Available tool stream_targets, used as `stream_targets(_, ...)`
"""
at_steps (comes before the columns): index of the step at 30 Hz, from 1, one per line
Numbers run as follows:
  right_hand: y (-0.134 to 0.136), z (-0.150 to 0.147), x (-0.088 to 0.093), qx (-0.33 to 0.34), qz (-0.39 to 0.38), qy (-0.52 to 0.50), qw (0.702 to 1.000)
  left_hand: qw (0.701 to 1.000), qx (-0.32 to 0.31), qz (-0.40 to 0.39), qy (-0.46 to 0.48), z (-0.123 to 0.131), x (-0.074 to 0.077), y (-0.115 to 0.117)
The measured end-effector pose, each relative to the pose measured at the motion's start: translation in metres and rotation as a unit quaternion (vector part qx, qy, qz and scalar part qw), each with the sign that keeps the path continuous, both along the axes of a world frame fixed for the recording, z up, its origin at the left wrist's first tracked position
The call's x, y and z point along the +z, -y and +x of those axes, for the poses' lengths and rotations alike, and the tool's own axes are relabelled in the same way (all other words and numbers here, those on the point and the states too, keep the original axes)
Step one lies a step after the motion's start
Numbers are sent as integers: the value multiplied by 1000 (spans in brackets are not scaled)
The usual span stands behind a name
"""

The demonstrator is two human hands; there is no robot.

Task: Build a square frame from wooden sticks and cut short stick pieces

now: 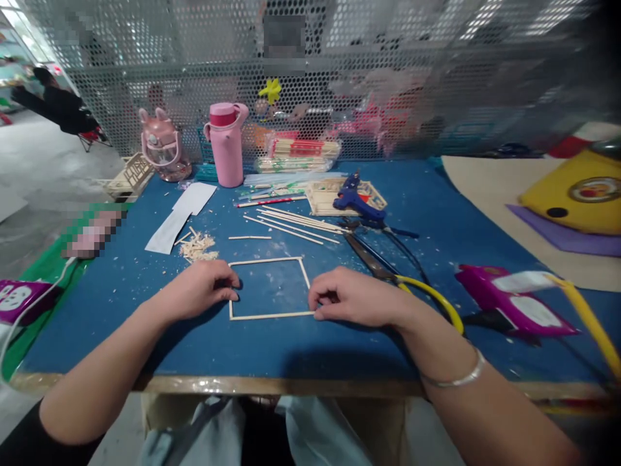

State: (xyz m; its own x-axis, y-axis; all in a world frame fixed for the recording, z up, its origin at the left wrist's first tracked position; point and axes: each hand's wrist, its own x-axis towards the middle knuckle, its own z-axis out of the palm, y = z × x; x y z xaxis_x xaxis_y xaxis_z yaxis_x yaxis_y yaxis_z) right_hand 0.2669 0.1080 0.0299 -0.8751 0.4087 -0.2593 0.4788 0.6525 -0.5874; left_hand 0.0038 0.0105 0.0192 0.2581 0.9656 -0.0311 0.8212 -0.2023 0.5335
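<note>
A square frame of thin wooden sticks [268, 261] lies flat on the blue table mat [272, 349]. My left hand [201, 290] rests at the frame's left side, fingers curled and pressing on its near left corner. My right hand [352, 298] sits at the near right corner, fingers pinched on the stick ends there. A silver bangle [458, 378] circles my right wrist.
Loose wooden sticks [295, 223], a blue glue gun [356, 199], yellow-handled scissors [402, 278] and a pile of stick offcuts [198, 247] lie behind the frame. A pink bottle [226, 144], a pink cup [162, 144] and white paper strips [182, 217] stand further back. A purple packet [514, 301] lies to the right.
</note>
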Motion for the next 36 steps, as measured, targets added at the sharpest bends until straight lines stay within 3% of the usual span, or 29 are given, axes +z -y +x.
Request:
stream_targets(4,0,-1,1,4,-4,27,1000,1000,-9,6,-11,-1,1,1)
stream_targets(12,6,-2,8,-3,15,42,999,995,-15,-74,-61,-7,11,17)
stream_targets(20,11,-4,8,-7,48,58,997,994,-3,-83,-68,-1,8,16)
stream_targets(24,9,-2,8,-4,12,37,999,995,-19,-82,-49,-2,9,17)
stream_targets(27,3,6,12,-60,-30,-33,997,997,-12,-74,-10,-7,11,17)
stream_targets(29,-3,11,17,-140,5,-76,987,999,30,-31,-3,-13,11,12)
stream_targets(31,-11,12,23,-192,89,-67,975,994,94,39,-32,-20,10,0)
stream_targets(36,-32,-26,32,-171,266,73,946,962,161,106,-192,-18,4,-44)
